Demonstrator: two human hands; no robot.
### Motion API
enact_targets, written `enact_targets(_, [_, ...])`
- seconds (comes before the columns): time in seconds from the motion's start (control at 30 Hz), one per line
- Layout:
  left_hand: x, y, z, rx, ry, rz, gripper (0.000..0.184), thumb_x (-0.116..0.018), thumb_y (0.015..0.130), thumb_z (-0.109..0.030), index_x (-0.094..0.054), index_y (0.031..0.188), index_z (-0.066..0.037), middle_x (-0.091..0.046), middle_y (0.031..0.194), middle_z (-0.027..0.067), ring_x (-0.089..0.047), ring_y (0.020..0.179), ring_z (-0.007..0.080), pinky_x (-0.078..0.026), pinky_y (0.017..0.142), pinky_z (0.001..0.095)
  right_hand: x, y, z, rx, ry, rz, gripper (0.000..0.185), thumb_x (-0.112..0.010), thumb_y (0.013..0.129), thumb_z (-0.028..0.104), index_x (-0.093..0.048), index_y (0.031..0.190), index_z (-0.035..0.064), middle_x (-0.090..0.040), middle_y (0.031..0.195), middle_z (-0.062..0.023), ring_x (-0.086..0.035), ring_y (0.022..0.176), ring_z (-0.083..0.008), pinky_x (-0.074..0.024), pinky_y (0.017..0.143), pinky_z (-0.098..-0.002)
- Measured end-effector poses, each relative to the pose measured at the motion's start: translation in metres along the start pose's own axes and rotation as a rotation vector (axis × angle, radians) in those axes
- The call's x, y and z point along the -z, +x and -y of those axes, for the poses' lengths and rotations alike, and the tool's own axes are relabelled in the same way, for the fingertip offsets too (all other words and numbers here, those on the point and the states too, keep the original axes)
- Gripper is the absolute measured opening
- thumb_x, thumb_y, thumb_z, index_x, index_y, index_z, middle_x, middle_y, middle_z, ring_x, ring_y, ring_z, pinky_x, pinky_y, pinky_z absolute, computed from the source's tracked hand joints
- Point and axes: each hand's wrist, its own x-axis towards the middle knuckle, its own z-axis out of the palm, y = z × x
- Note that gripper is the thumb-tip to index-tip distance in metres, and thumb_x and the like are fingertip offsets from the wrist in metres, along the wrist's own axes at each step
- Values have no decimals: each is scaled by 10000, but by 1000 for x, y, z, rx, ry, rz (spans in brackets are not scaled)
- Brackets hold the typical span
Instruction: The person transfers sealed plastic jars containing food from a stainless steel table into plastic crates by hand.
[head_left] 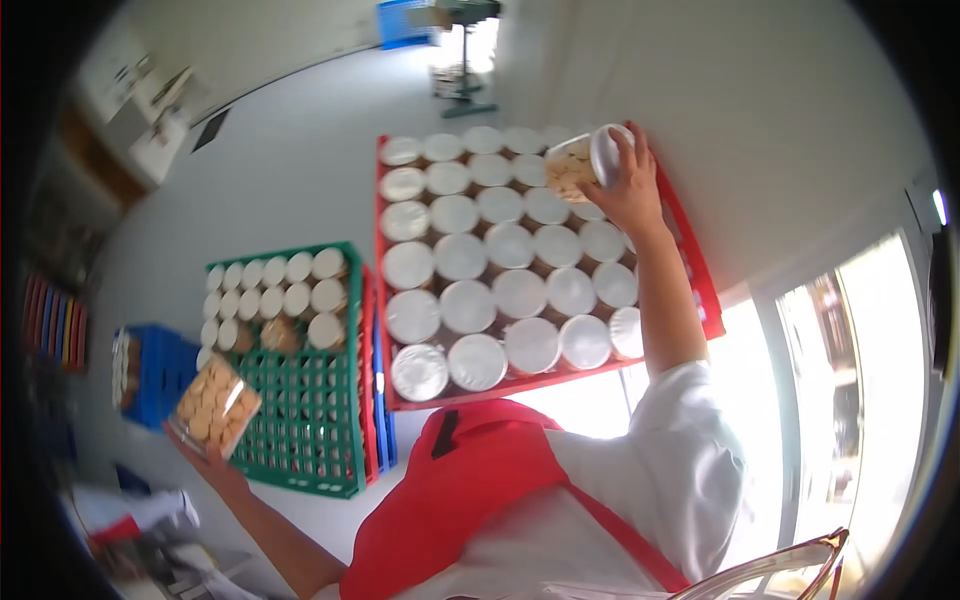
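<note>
The right hand's fingers (622, 152) grasp a white-lidded jar (571, 168) over the red crate's (703, 275) far right corner, spread around its lid end so that it lies tipped sideways; the wide grip probably suits its girth. The left hand (212, 468), well out to the left of the red crate, has its fingers curled about the lower end of a second jar (217, 403), full of pale round pieces and tilted, seemingly cradled from beneath to bear its weight.

Within the red crate, upright jars (511, 245) stand in close rows, perhaps to steady one another. Just left of it, a green crate (355, 405) bears smaller-looking lidded jars (297, 297) in its far part, and a blue crate (165, 375) lies farther left.

The second jar's lid cannot be made out, nor the left fingertips behind it. The right forearm covers part of the red crate's right side, and bright glare washes out what lies beyond.
</note>
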Motion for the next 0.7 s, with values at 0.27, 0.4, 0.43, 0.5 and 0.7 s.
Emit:
enact_targets(0.27, [-314, 98, -19, -267, -267, 590, 899, -602, 794, -462, -108, 1433, -66, -147, 1455, 183, -196, 1332, 302, -199, 1070, 408, 75, -120, -120, -399, -515, 61, 755, -774, 571, 291, -450, 1246, 198, -252, 1403, -150, -285, 1219, -442, -419, 931, -502])
enact_targets(0.4, [-446, 65, -53, -316, -378, 654, 871, -614, 790, -424, -130, 1430, -86, -171, 1436, 195, -181, 1338, 321, -196, 1073, 419, 91, -169, -161, -378, -556, 101, 742, -793, 572, 305, -464, 1223, 175, -274, 1381, -171, -285, 1211, -457, -399, 934, -526])
enact_targets(0.43, [-468, 47, -77, -303, -407, 688, 872, -627, 783, -399, -132, 1429, -87, -177, 1433, 196, -180, 1338, 324, -198, 1074, 423, 90, -180, -172, -320, -543, 79, 734, -798, 564, 298, -471, 1209, 167, -290, 1366, -181, -301, 1199, -456, -399, 932, -525])
enact_targets(0.5, [-513, 11, -118, -312, -477, 759, 880, -662, 757, -344, -150, 1423, -86, -193, 1423, 196, -192, 1331, 332, -210, 1068, 434, 89, -193, -186, -244, -508, 92, 721, -805, 548, 280, -483, 1181, 156, -317, 1341, -197, -330, 1176, -452, -401, 928, -523])
enact_targets(0.7, [-642, -126, -203, -687, -478, 895, 889, -741, 628, -262, -283, 1365, -72, -337, 1315, 195, -330, 1236, 375, -309, 1000, 472, 89, -209, -245, -94, -274, 270, 734, -821, 494, 245, -486, 1144, 181, -379, 1283, -162, -350, 1168, -425, -402, 901, -530])
